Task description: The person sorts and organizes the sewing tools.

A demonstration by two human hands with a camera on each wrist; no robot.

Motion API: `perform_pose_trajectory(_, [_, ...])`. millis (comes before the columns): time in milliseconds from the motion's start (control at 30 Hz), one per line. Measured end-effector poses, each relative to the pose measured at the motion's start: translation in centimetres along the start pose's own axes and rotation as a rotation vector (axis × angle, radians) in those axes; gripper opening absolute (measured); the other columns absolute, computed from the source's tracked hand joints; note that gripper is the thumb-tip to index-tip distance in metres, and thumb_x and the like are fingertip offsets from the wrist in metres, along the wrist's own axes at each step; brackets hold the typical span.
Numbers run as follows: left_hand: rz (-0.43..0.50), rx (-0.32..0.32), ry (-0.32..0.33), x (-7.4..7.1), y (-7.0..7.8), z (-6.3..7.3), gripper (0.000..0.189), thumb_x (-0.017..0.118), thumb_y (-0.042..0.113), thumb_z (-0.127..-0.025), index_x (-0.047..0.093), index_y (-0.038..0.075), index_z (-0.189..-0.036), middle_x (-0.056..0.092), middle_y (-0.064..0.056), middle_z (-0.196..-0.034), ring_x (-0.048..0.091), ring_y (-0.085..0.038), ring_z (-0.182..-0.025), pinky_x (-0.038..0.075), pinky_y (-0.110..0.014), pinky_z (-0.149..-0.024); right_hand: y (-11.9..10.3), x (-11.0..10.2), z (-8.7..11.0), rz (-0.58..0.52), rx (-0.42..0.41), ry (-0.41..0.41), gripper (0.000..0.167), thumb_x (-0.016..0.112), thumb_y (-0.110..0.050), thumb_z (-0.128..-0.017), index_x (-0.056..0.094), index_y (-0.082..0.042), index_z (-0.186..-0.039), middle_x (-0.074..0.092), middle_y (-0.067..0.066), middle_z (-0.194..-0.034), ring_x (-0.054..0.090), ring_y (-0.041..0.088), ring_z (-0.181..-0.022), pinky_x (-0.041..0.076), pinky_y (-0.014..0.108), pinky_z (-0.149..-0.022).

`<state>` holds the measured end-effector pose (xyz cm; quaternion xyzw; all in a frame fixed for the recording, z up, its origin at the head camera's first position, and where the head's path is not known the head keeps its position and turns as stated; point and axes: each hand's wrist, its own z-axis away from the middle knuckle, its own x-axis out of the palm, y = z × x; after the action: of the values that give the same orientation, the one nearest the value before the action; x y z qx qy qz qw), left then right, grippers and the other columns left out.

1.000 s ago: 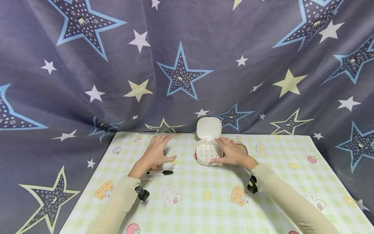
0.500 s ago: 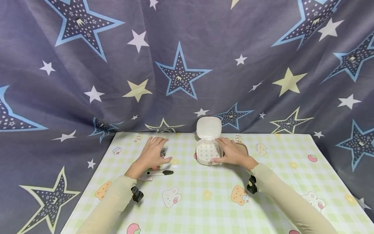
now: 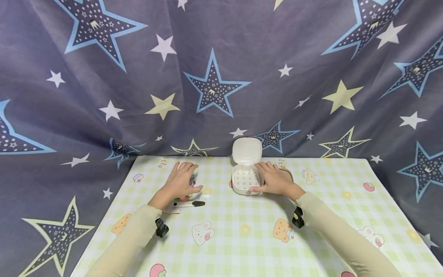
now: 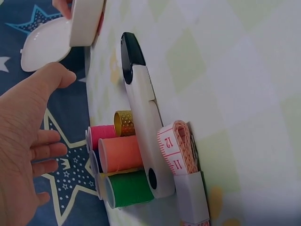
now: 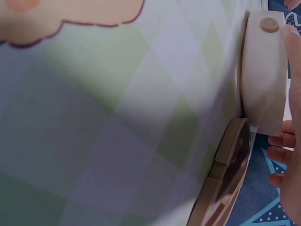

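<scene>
A white box [image 3: 238, 190] stands on the table with its lid [image 3: 247, 150] raised; dotted rows show on its inner floor. My right hand [image 3: 273, 179] holds the box's right side, thumb at the front rim near a round button [image 5: 269, 24], fingers toward the back. My left hand [image 3: 178, 182] hovers with spread fingers over a group of sewing things and touches none. Among these are pink, orange [image 4: 120, 154] and green [image 4: 129, 190] thread spools, a gold thimble [image 4: 124, 123], a white tool with a black tip [image 4: 149, 122], and a rolled tape measure [image 4: 176, 149].
A brown-rimmed tray-like piece [image 5: 225, 155] lies right of the box, partly hidden behind the right hand in the head view. Behind the checked tablecloth [image 3: 242, 246] hangs a star-patterned curtain [image 3: 263, 69].
My left hand has shifted slightly left and back from the middle, uncovering more of the spools. The right hand and the box have stayed in place.
</scene>
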<state>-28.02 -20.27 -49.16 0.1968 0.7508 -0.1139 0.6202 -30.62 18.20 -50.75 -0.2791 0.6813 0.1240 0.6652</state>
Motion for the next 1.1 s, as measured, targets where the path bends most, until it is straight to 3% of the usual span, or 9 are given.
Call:
perform_pose_trajectory(300, [-0.015, -0.037, -0.018, 0.6, -0.3, -0.5, 0.077, 0.073, 0.053, -0.084, 0.057, 0.003, -0.14, 0.059, -0.017, -0.139, 0.05, -0.036, -0.134, 0.023, -0.065, -0.119, -0.1, -0.6, 0.0, 0.021, -0.014, -0.027, 0.105, 0.063, -0.077, -0.082, 0.037, -0.009, -0.156, 0.045, 0.021, -0.152, 0.043, 0.041, -0.141, 0.035, 0.066, -0.112])
perform_pose_trajectory(700, [-0.007, -0.048, -0.003, 0.3, -0.3, -0.8, 0.048, 0.073, 0.033, -0.084, 0.065, 0.004, -0.122, 0.065, -0.012, -0.119, 0.055, -0.035, -0.123, 0.024, -0.066, -0.118, 0.0, -1.2, -0.3, 0.024, -0.018, -0.06, 0.106, 0.061, -0.077, -0.083, 0.034, -0.008, -0.158, 0.042, 0.021, -0.155, 0.04, 0.04, -0.143, 0.031, 0.065, -0.114])
perform_pose_trajectory(867, [-0.07, -0.035, -0.015, 0.5, -0.3, -0.8, 0.036, 0.07, 0.028, -0.081, 0.066, 0.005, -0.109, 0.062, -0.009, -0.106, 0.057, -0.033, -0.112, 0.027, -0.065, -0.117, 0.1, -0.9, -0.4, 0.018, -0.018, -0.062, 0.106, 0.062, -0.077, -0.083, 0.034, -0.008, -0.158, 0.042, 0.021, -0.155, 0.04, 0.04, -0.143, 0.03, 0.064, -0.115])
perform_pose_trajectory(1100, [-0.145, -0.031, -0.023, 0.9, -0.2, -0.7, 0.029, 0.069, 0.029, -0.083, 0.064, 0.007, -0.102, 0.059, -0.008, -0.099, 0.054, -0.031, -0.105, 0.034, -0.06, -0.109, 0.0, -0.4, -0.3, 0.027, -0.01, -0.075, 0.107, 0.058, -0.081, -0.082, 0.033, -0.009, -0.158, 0.042, 0.021, -0.155, 0.04, 0.04, -0.144, 0.03, 0.063, -0.116])
